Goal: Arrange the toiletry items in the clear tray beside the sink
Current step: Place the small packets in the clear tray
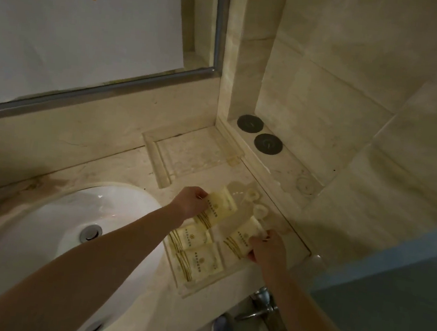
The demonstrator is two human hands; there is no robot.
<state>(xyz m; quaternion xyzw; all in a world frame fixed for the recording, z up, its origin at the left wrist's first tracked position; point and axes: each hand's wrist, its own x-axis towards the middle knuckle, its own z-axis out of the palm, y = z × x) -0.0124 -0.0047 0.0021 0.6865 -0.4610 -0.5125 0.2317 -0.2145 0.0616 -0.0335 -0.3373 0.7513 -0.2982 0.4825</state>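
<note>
Looking down from the head camera, a pale marble tabletop (135,172) carries a white sink (76,220) on its left part and a clear tray (188,287) just beside the sink, toward the front edge. In the tray lie cream toiletry packets with gold stripes and print. The left hand (190,201) pinches the far-left packet (221,208) at its left end, fingers curled on it, at the tray's back side. The right hand (266,248) grips another packet (242,239) at its right end, on the tray's right side. Two more packets rest flat in the tray: one (191,236) below the left hand and one (201,263) nearest the front edge, lying side by side and touching. Two small clear-wrapped rings (253,196) sit near the tray's back right corner. On a raised ledge along the right wall sit two dark round discs (268,143), close together. A mirror (91,30) hangs behind the sink.
</note>
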